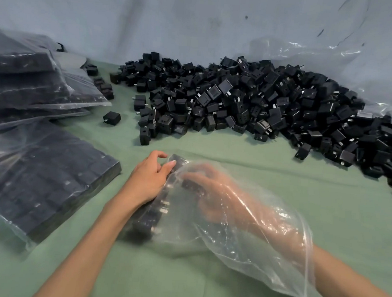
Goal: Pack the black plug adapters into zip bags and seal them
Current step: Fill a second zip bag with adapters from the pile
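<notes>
A clear zip bag (pixel 249 240) lies on the green cloth in front of me, its mouth toward the right. My right hand (pixel 207 184) is inside the bag up to the forearm, fingers on black plug adapters (pixel 153 212) lined along the bag's closed left end. My left hand (pixel 150 176) rests against that end from outside, thumb and fingers pressing the adapters through the plastic. A big heap of loose black adapters (pixel 251 103) fills the far middle and right of the table.
Filled bags of adapters lie at the left: one flat near me (pixel 42 179), several stacked behind it (pixel 33 79). A few stray adapters (pixel 111 118) sit between stack and heap. Crumpled clear plastic sheet (pixel 358 74) rises behind the heap against a grey-blue backdrop.
</notes>
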`<state>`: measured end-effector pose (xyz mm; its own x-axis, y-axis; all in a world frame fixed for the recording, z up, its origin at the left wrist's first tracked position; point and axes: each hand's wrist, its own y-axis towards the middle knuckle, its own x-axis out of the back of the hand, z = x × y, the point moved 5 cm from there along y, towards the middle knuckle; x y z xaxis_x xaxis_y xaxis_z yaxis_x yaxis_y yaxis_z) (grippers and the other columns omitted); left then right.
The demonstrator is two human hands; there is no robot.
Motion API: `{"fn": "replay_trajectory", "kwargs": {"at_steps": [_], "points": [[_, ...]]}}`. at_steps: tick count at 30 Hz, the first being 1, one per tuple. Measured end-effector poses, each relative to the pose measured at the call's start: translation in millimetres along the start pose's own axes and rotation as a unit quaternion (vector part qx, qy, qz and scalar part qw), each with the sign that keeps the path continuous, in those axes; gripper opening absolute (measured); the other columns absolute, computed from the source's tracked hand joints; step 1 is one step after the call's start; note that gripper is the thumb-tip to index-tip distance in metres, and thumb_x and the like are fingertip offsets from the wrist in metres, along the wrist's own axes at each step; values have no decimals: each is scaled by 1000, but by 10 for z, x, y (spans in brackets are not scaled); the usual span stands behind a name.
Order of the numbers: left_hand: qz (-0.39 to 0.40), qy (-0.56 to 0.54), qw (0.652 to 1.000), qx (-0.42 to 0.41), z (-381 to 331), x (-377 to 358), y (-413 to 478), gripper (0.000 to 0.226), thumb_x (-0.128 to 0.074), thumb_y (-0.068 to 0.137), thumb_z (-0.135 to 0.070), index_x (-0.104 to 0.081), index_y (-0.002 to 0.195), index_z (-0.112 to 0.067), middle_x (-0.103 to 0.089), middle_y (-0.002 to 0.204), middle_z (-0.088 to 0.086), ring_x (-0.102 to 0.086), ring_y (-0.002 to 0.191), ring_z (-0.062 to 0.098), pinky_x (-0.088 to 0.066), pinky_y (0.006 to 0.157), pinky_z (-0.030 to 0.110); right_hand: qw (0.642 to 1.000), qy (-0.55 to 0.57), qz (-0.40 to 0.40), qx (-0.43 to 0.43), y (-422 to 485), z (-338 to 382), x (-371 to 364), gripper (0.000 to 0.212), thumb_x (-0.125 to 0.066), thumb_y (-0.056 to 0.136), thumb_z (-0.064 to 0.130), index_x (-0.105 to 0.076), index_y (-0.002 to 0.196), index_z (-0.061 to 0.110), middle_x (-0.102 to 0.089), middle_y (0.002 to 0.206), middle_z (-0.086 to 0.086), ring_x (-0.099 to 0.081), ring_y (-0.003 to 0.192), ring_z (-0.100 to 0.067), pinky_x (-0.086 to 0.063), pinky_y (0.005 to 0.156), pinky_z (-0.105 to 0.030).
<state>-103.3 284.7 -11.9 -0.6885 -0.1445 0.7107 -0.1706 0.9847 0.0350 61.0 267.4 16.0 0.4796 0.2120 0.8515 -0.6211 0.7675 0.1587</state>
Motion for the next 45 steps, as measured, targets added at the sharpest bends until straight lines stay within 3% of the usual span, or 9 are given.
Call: {"fn": "replay_trajectory", "kwargs": {"at_steps": [5, 9, 12, 19, 27, 29, 32, 36, 45], "points": [[15, 7, 1000, 4, -16, 3, -12, 41, -42, 96, -46, -48, 128, -20, -53, 81, -3, -52, 71, 5, -38, 66, 22, 994, -83, -63, -28, 103, -55, -152, 28, -54, 92, 16, -50, 120, 13, -53, 115, -7, -52, 93, -20, -29, 71, -21], [20, -6, 1000, 2, -8, 17, -16, 43, -38, 99, -43, -47, 133, -17, -46, 127, -1, -46, 104, 7, -33, 93, 25, 997, -32, -48, -47, 188, 14, -130, 41, -49, 92, 9, -45, 133, 10, -52, 129, -9, -52, 112, -24, -39, 88, -22], [15, -32, 999, -10, -24, 33, -13, 39, -37, 102, -34, -49, 134, -16, -50, 133, 1, -44, 112, 8, -31, 96, 24, 999, -22, -21, -37, 187, 121, -94, 42, -48, 89, 5, -43, 131, 5, -53, 124, -15, -53, 108, -33, -46, 91, -43], [10, -88, 996, 11, 3, 46, 4, 40, -35, 103, -25, -45, 142, -19, -46, 145, -3, -40, 132, 13, -28, 105, 26, 988, 91, 16, -122, 302, 8, -102, 47, -56, 88, 11, -44, 134, 7, -52, 131, -14, -49, 120, -30, -39, 99, -36], [-1, -104, 994, 22, 23, 67, -2, 38, -37, 103, -25, -48, 140, -22, -47, 143, -7, -39, 131, 8, -23, 99, 18, 965, 192, 101, -148, 408, -31, -92, 29, -50, 87, 3, -63, 109, 17, -67, 102, -8, -67, 92, -22, -57, 81, -40], [16, -115, 993, 24, 30, 53, -7, 39, -37, 103, -26, -45, 142, -23, -44, 146, -9, -36, 133, 7, -21, 101, 19, 960, 200, 116, -156, 429, -1, -140, 31, -50, 90, 4, -57, 120, 11, -64, 107, -14, -67, 93, -19, -55, 82, -28], [44, -134, 990, 24, 52, 49, 3, 41, -38, 103, -28, -42, 143, -23, -41, 147, -10, -34, 135, 6, -21, 104, 21, 952, 249, 101, -148, 432, 80, -191, 44, -56, 86, 2, -46, 129, 8, -62, 106, -14, -64, 63, -3, -48, 52, -10], [46, -145, 988, 29, 71, 75, 7, 38, -41, 102, -28, -48, 139, -25, -47, 143, -10, -39, 131, 4, -25, 106, 21, 941, 299, 100, -125, 405, 30, -168, 50, -55, 82, -6, -49, 129, 9, -63, 114, -13, -64, 102, -25, -54, 86, -35], [23, -124, 992, 29, -38, 82, -16, 33, -47, 100, -33, -57, 131, -30, -55, 134, -14, -44, 113, -2, -29, 95, 20, 958, 255, 120, -52, 389, 21, -138, 61, -55, 72, -3, -54, 117, 38, -67, 91, 20, -63, 76, 8, -51, 65, -13]]}}
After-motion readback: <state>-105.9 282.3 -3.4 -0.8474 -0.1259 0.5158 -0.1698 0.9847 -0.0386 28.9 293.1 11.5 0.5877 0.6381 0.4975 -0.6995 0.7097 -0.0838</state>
